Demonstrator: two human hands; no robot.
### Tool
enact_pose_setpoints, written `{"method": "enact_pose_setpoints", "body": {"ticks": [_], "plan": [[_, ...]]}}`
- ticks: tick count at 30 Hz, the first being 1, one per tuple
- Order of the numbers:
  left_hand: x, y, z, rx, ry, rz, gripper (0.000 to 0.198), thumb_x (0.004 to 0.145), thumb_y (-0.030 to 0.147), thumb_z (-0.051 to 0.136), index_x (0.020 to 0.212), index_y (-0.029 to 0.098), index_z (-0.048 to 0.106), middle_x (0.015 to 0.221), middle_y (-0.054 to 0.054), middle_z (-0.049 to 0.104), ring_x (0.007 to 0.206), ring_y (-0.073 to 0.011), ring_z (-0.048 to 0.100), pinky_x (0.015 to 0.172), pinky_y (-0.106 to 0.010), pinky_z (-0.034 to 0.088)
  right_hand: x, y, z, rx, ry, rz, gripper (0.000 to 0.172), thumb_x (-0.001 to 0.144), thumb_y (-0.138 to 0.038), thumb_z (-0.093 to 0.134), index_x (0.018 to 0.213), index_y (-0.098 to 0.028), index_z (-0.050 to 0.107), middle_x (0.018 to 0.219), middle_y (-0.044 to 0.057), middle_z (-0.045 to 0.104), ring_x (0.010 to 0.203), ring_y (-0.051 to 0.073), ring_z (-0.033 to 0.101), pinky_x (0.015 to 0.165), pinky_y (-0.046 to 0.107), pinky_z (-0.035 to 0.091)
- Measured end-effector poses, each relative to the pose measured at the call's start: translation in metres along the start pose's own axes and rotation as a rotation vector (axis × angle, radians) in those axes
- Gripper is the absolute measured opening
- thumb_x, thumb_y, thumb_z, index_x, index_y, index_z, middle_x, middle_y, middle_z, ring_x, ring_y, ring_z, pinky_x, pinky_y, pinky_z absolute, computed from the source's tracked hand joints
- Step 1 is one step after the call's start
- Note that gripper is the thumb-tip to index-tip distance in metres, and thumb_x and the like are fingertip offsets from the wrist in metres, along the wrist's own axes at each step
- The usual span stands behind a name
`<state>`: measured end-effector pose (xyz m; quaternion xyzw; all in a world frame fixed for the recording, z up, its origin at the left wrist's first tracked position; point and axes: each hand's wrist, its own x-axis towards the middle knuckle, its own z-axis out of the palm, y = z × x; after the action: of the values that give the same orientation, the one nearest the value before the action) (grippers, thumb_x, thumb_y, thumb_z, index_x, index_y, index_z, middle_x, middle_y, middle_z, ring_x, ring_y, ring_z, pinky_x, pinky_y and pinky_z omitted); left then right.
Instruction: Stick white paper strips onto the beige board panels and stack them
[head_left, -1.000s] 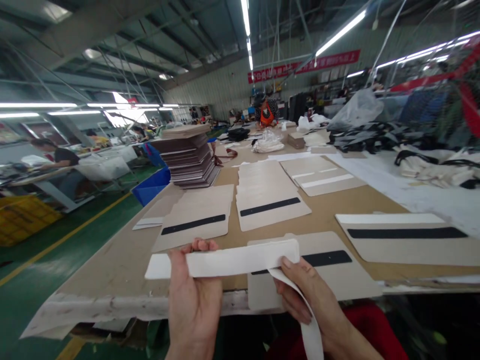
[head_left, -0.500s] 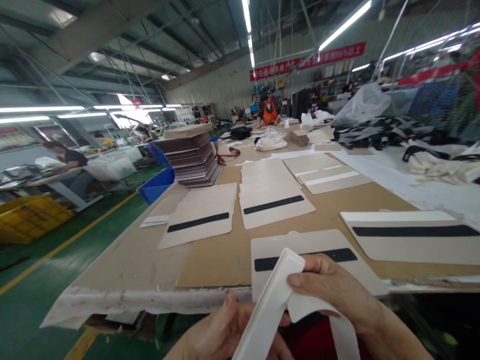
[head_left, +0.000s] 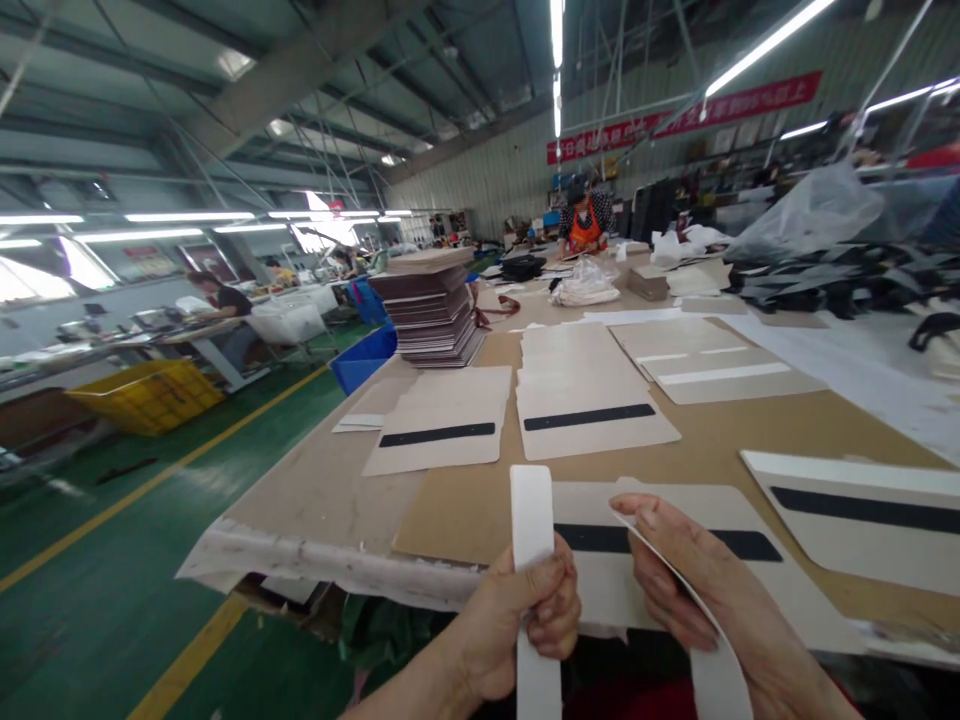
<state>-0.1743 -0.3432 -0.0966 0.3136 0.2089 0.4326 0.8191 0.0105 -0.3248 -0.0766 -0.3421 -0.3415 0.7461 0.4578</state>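
Note:
My left hand [head_left: 529,615] is closed around a flat white strip [head_left: 532,510], held upright with its end sticking up above the fist. In my right hand [head_left: 682,560], thumb and fingers pinch the end of a thinner white strip [head_left: 716,680], which curves down over the palm. Both hands are above the near table edge, a short way apart. Just beyond them lies a beige panel [head_left: 600,595] with a black band across it, partly hidden by the hands.
Overlapping beige panels with black bands [head_left: 592,430] lie farther back, and another banded panel [head_left: 862,530] is at right. A tall stack of brown sheets [head_left: 431,310] stands at the back left, near a blue bin [head_left: 364,358]. A person in an orange apron [head_left: 585,225] is across the table.
My hands have moved apart; the thinner strip is now away from the flat strip. My left hand has come up and closed around its strip. The view has swung left.

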Motion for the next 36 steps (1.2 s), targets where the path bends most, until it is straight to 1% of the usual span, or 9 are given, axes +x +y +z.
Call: {"method": "enact_pose_setpoints", "body": {"ticks": [4, 8, 14, 17, 20, 22, 27, 31, 36], "plan": [[0.003, 0.0, 0.002, 0.03, -0.009, 0.025, 0.018, 0.082, 0.032, 0.067, 0.09, 0.019, 0.059, 0.053, 0.008, 0.037, 0.039, -0.0019, 0.023, 0.039, -0.017, 0.016, 0.003, 0.012, 0.003, 0.014, -0.038, 0.029, 0.053, 0.081, -0.054, 0.062, 0.12, -0.022, 0.047, 0.049, -0.011, 0.046, 0.027, 0.001, 0.022, 0.027, 0.013, 0.02], [0.007, -0.003, 0.008, 0.127, 0.097, 0.096, 0.042, 0.074, 0.033, 0.076, 0.111, 0.021, 0.058, 0.056, 0.009, 0.04, 0.04, -0.0013, 0.025, 0.04, -0.018, 0.016, 0.003, 0.022, 0.012, -0.039, -0.083, 0.079, 0.054, 0.083, -0.056, 0.058, 0.123, -0.02, 0.046, 0.048, -0.009, 0.048, 0.027, 0.001, 0.022, 0.026, 0.013, 0.02], [0.014, 0.002, 0.016, 0.438, 0.261, 0.168, 0.031, 0.072, 0.038, 0.076, 0.073, 0.012, 0.059, 0.049, 0.005, 0.046, 0.044, -0.0035, 0.031, 0.043, -0.022, 0.016, 0.002, 0.025, 0.021, 0.011, -0.082, 0.148, 0.047, 0.081, -0.055, 0.06, 0.108, -0.017, 0.057, 0.049, -0.007, 0.051, 0.028, 0.001, 0.023, 0.026, 0.013, 0.02], [0.017, 0.01, 0.02, 0.499, 0.288, 0.174, 0.033, 0.079, 0.042, 0.068, 0.068, 0.014, 0.054, 0.051, 0.003, 0.05, 0.045, -0.0044, 0.032, 0.044, -0.023, 0.017, 0.003, 0.024, 0.014, -0.004, -0.106, 0.151, 0.05, 0.085, -0.061, 0.05, 0.091, -0.014, 0.063, 0.056, 0.001, 0.06, 0.032, 0.005, 0.04, 0.031, 0.015, 0.031], [0.019, 0.018, 0.023, 0.453, 0.38, 0.188, 0.035, 0.077, 0.041, 0.069, 0.064, 0.015, 0.049, 0.049, 0.007, 0.041, 0.043, -0.0032, 0.026, 0.044, -0.022, 0.016, -0.001, 0.016, 0.002, -0.029, -0.071, 0.149, 0.054, 0.087, -0.063, 0.046, 0.095, -0.014, 0.067, 0.083, 0.008, 0.07, 0.064, 0.013, 0.064, 0.06, 0.022, 0.052], [0.021, 0.021, 0.023, 0.422, 0.434, 0.175, 0.039, 0.075, 0.042, 0.071, 0.06, 0.017, 0.045, 0.046, 0.009, 0.035, 0.042, -0.0026, 0.022, 0.043, -0.021, 0.016, -0.005, 0.01, -0.005, -0.115, -0.056, 0.142, 0.044, 0.084, -0.058, 0.057, 0.094, -0.016, 0.068, 0.086, 0.005, 0.07, 0.074, 0.013, 0.064, 0.068, 0.021, 0.051], [0.026, 0.02, 0.02, 0.38, 0.415, 0.073, 0.046, 0.076, 0.048, 0.067, 0.053, 0.017, 0.042, 0.044, 0.008, 0.034, 0.039, -0.0024, 0.025, 0.043, -0.021, 0.016, -0.01, 0.008, -0.01, -0.289, -0.14, 0.213, 0.037, 0.079, -0.055, 0.065, 0.08, -0.018, 0.062, 0.065, -0.003, 0.06, 0.05, 0.006, 0.049, 0.048, 0.017, 0.039], [0.023, 0.029, 0.017, 0.376, 0.411, 0.039, 0.037, 0.081, 0.051, 0.059, 0.072, 0.015, 0.054, 0.049, 0.009, 0.035, 0.04, -0.0032, 0.021, 0.043, -0.021, 0.015, -0.01, 0.009, -0.017, -0.315, -0.105, 0.17, 0.035, 0.083, -0.055, 0.06, 0.086, -0.02, 0.061, 0.07, -0.002, 0.062, 0.057, 0.008, 0.05, 0.052, 0.018, 0.039], [-0.003, 0.072, 0.007, 1.117, 0.498, 0.087, 0.032, 0.085, 0.048, 0.054, 0.093, 0.017, 0.061, 0.057, 0.007, 0.04, 0.052, -0.0086, 0.036, 0.05, -0.021, 0.026, -0.027, -0.044, -0.063, -0.581, 0.068, 0.057, 0.036, 0.078, -0.056, 0.064, 0.081, -0.021, 0.067, 0.072, 0.003, 0.065, 0.062, 0.014, 0.054, 0.054, 0.025, 0.042]]}}
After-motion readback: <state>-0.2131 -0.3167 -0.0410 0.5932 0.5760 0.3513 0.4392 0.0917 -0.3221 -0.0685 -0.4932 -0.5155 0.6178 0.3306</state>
